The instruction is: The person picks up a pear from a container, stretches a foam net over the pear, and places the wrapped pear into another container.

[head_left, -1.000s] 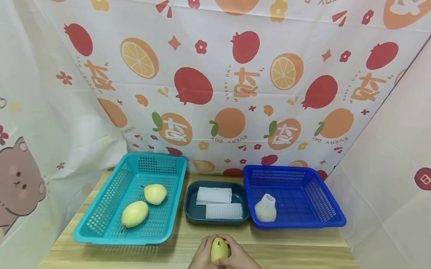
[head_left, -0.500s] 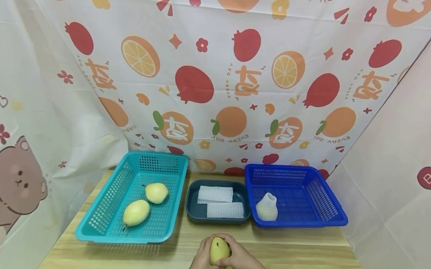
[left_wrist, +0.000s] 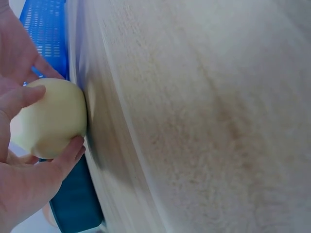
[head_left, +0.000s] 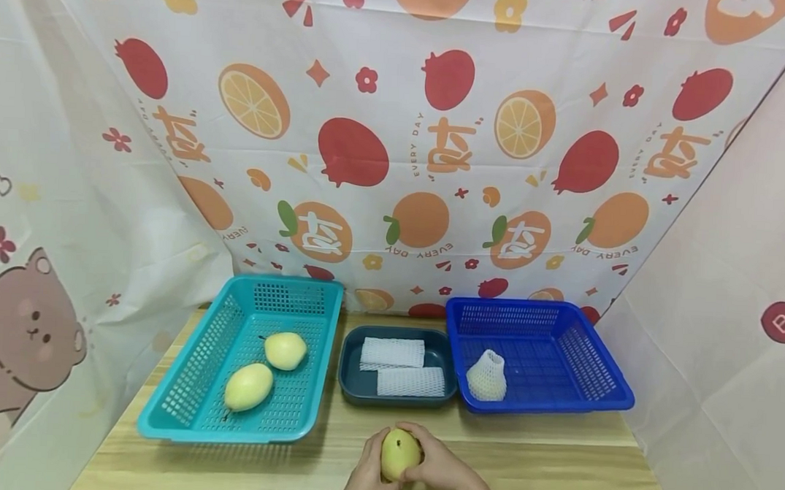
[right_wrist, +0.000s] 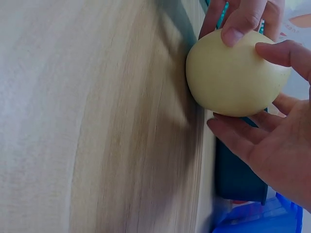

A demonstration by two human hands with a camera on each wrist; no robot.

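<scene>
Between both hands, near the table's front edge in the head view, is a yellow pear [head_left: 399, 456] with its short dark stem end facing up. My left hand [head_left: 366, 475] grips its left side with bent fingers and thumb. On the other side my right hand [head_left: 444, 468] holds it with its fingers and thumb curled round. The right wrist view shows the pear's smooth pale skin [right_wrist: 235, 73] with both thumbs on it. In the left wrist view, fingertips [left_wrist: 75, 145] press against the pear. Parts of the fingers are hidden behind the fruit.
A teal basket [head_left: 226, 438] at left holds two pears [head_left: 248, 387]. A dark tray [head_left: 395, 401] in the middle bears white foam net sleeves [head_left: 410, 382]. At right, a blue basket [head_left: 545, 361] contains a net-wrapped fruit [head_left: 487, 377]. Printed cloth [head_left: 399, 99] hangs behind.
The pear has turned slightly in the hands, its stem end shifting a little, and it sits marginally higher. Both hands keep hold of it. The baskets and tray stay put.
</scene>
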